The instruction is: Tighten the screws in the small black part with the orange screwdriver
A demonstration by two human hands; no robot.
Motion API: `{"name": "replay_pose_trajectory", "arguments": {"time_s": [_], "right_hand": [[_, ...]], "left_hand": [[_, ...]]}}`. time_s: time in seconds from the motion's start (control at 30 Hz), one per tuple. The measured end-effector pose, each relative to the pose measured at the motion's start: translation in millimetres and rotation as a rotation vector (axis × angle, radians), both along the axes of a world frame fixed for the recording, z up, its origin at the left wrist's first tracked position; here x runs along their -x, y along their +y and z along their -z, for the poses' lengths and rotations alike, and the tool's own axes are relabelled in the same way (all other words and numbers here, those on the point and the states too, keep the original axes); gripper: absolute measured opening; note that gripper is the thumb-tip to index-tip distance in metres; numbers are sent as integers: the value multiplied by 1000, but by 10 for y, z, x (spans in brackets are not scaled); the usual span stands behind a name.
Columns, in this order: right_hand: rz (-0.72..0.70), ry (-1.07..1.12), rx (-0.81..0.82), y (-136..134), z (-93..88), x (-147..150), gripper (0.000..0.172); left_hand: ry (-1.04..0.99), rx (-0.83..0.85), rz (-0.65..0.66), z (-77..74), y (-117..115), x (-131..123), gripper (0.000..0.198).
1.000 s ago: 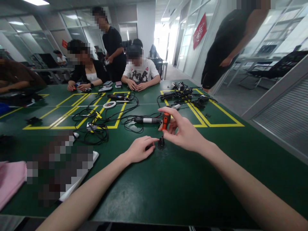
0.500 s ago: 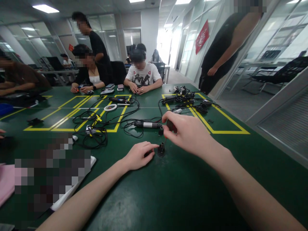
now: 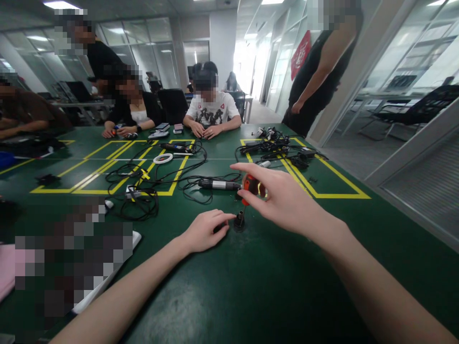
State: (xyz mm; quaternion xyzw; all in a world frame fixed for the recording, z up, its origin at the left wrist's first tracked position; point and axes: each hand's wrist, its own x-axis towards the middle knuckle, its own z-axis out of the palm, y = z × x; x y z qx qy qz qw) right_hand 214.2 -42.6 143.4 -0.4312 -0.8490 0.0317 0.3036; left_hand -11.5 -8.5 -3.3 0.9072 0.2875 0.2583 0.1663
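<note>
A small black part [image 3: 239, 222] with a round base and an upright stub stands on the green table. My left hand [image 3: 207, 231] rests beside it, index fingertip pressed against its side and the other fingers curled. Above the part, my right hand [image 3: 276, 191] is around the orange and black handle of a screwdriver [image 3: 246, 184]. Its index finger and thumb are spread wide, and the handle sits between them. The thin shaft points down at the black part; where the tip meets it is too small to make out.
Just beyond lies a black and silver pen-shaped electric tool [image 3: 219, 185] with its cable. Tangled cables [image 3: 143, 203] lie to the left, and more black cables and tools [image 3: 272, 145] at the back right. A white-edged tray [image 3: 107, 272], partly blurred, is at the left. Several people sit or stand around.
My right hand's index finger and thumb have spread apart, and the handle's orange side now shows. My left hand stays at the black part. Standing people in the background have shifted left.
</note>
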Motion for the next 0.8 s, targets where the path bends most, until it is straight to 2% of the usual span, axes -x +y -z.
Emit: {"name": "replay_pose_trajectory", "arguments": {"time_s": [0.07,0.2,0.4,0.5,0.67,0.8], "right_hand": [[-28,4,46,-11,-31,-20,48],[-76,31,93,-23,-64,-38,32],[-137,71,99,-37,-65,-30,25],[-159,80,134,-46,-69,-28,26],[-134,100,231,-43,-70,-33,39],[-144,69,199,-36,-65,-41,31]], "left_hand": [[1,-2,2,1,3,-1,35],[4,-9,5,8,6,-1,36],[-2,-8,6,5,1,10,37],[-1,-12,5,5,2,13,38],[-4,-15,11,12,7,9,37],[-2,-23,15,14,14,8,36]]}}
